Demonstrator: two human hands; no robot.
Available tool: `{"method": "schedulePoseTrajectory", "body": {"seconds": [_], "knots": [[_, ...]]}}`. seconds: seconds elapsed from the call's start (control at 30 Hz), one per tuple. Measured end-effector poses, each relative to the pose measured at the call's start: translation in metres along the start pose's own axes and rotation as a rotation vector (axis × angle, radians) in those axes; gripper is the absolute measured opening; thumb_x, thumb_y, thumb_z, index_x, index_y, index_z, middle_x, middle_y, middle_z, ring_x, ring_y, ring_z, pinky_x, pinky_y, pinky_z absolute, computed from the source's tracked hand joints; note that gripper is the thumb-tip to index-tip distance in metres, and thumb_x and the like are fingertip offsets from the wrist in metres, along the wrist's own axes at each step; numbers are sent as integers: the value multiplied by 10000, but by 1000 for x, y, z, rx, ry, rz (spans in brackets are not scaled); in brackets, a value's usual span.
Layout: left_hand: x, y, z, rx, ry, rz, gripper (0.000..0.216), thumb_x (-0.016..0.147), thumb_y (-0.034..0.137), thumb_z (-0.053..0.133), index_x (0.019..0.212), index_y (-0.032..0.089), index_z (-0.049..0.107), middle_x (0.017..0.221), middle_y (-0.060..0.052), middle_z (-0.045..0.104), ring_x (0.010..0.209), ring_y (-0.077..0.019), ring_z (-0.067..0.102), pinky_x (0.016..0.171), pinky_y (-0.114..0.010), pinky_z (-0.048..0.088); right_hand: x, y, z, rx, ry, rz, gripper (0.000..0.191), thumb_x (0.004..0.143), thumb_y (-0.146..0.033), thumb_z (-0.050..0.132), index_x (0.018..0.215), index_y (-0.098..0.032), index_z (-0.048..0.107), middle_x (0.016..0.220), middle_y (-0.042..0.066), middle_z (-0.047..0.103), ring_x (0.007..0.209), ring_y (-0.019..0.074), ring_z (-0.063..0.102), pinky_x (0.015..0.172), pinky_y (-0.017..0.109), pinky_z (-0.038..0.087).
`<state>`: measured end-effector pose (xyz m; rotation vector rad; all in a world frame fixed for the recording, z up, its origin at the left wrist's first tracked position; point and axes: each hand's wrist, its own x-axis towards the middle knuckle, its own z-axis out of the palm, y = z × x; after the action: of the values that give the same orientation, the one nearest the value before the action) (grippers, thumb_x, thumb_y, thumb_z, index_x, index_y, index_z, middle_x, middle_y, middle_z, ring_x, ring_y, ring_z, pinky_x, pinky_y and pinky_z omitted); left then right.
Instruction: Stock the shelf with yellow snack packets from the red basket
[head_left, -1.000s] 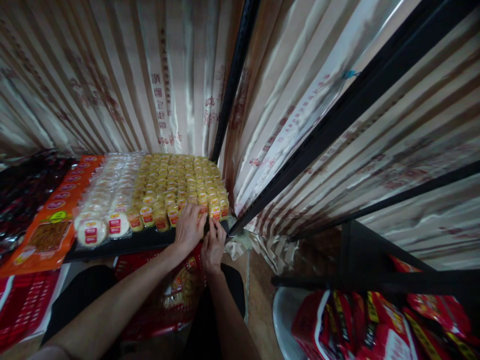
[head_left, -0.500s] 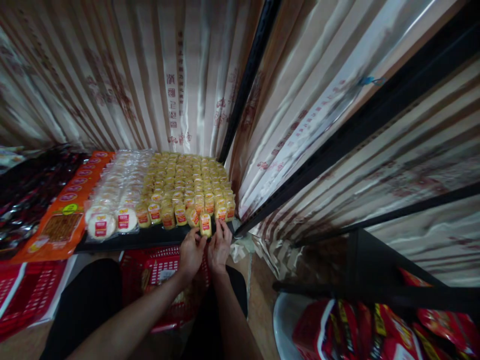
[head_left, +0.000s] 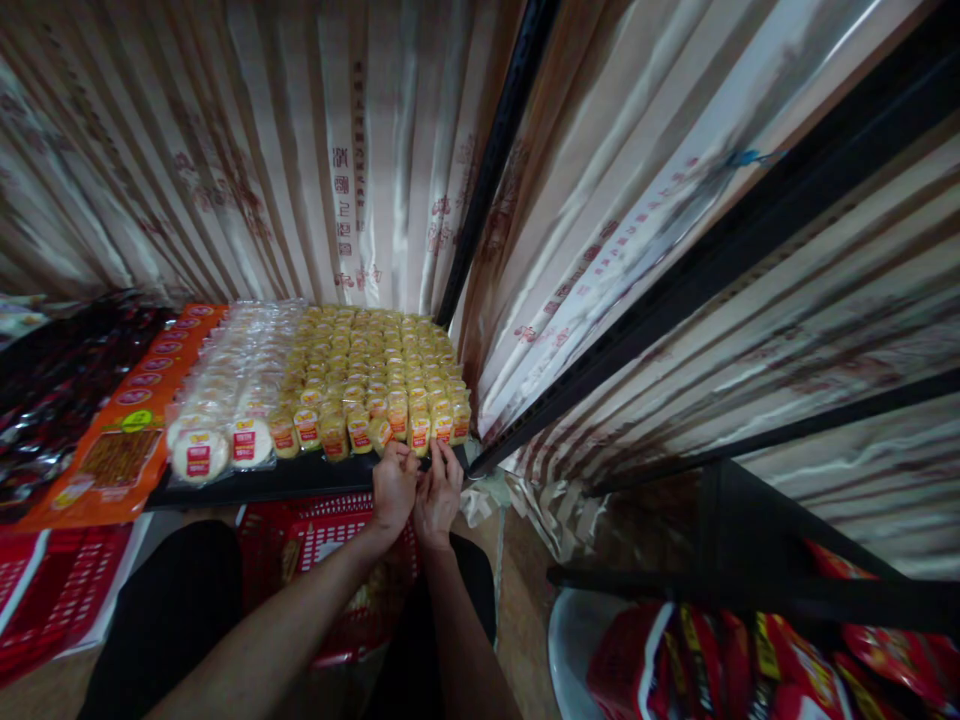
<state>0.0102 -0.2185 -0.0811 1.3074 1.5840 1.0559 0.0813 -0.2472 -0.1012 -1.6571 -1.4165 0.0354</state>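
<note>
Small yellow snack cakes in clear wrappers with red labels stand in tight rows on a black shelf. One wrapped snack cake sits at the front edge, just above the gap between my hands. My left hand is closed at its lower left, fingers curled, and what they hold, if anything, is hidden. My right hand reaches up on the right, fingers stretched against the front of the row. A tilted wrapped cake leans just above my left fingertips.
White round packaged cakes, an orange snack packet and dark glossy packets lie leftward. A red basket is below the shelf, between my knees. Black posts and pleated curtain stand behind. A white tub of red packets sits right.
The wrapped snack cake between my hands has moved back and slightly right, into line with the front row. My left hand has shifted right and curled closer; my right hand has barely moved.
</note>
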Motion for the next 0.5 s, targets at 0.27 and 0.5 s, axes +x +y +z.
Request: {"method": "schedulePoseTrajectory", "body": {"seconds": [0.27, 0.5], "knots": [[7, 6, 2, 50, -15, 87, 138, 835, 286, 433, 812, 172, 509, 649, -1, 617, 562, -121, 612, 522, -218, 464, 0, 2, 2, -14, 21, -14, 437, 871, -197, 356, 1298, -191, 448, 1226, 128, 495, 1147, 203, 438, 935, 403, 408], [6, 13, 1, 136, -52, 217, 201, 866, 302, 395, 906, 170, 542, 783, -45, 660, 675, -153, 628, 634, -272, 484, 0, 6, 3, -17, 29, -69, 427, 885, -238, 385, 1309, -208, 433, 1232, 126, 492, 1157, 205, 434, 941, 408, 406]]}}
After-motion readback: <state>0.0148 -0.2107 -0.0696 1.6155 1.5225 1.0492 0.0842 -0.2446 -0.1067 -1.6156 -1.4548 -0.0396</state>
